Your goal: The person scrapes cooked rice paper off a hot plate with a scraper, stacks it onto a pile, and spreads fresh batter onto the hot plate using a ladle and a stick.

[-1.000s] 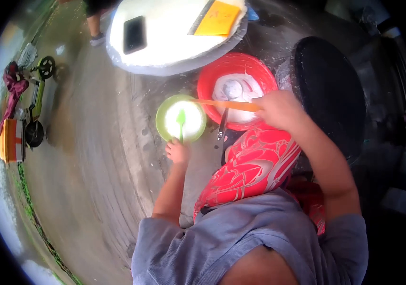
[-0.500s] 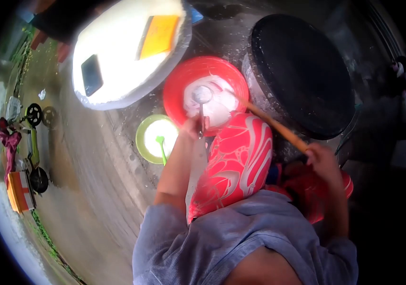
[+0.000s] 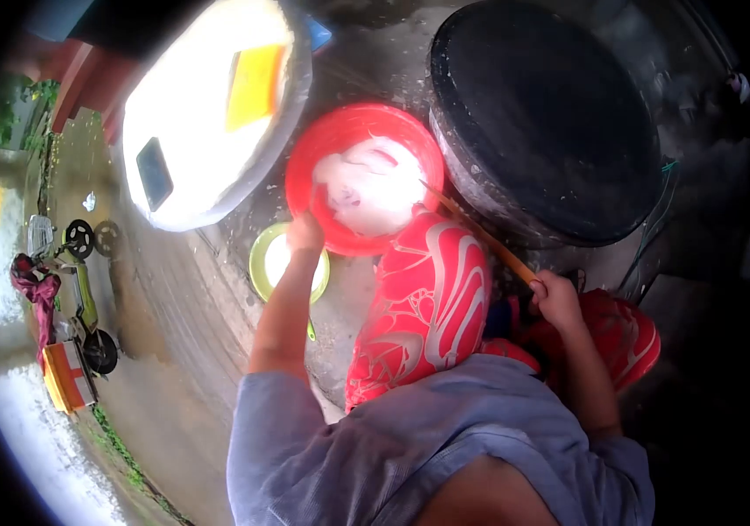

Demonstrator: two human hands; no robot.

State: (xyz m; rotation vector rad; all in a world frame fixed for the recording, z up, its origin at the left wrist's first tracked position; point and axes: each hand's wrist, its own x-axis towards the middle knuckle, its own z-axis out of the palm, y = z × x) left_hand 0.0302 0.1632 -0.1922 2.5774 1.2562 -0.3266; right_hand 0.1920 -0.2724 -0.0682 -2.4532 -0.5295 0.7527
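Note:
My right hand (image 3: 555, 296) is closed round the end of a long wooden stick (image 3: 489, 243), whose far end reaches into the red basin (image 3: 305, 153). White material (image 3: 375, 180) lies in the basin. At the basin's lower left rim is my left hand (image 3: 305, 233); its fingers are too blurred to tell what they hold. Partly hidden behind that hand and forearm, a green bowl (image 3: 261, 276) holds something white. The tip of a green handle (image 3: 312, 331) shows below the bowl.
A round white-topped surface (image 3: 186, 105) bears a phone (image 3: 155, 174) and a yellow packet (image 3: 254, 86). A large round black-topped object (image 3: 550, 123) stands right of the basin. A scooter (image 3: 85, 298) is at far left.
The view has shifted. My left hand went from the green spoon to a metal ladle, then to the basin's rim; the ladle no longer shows. My right hand drew back along the stick's end.

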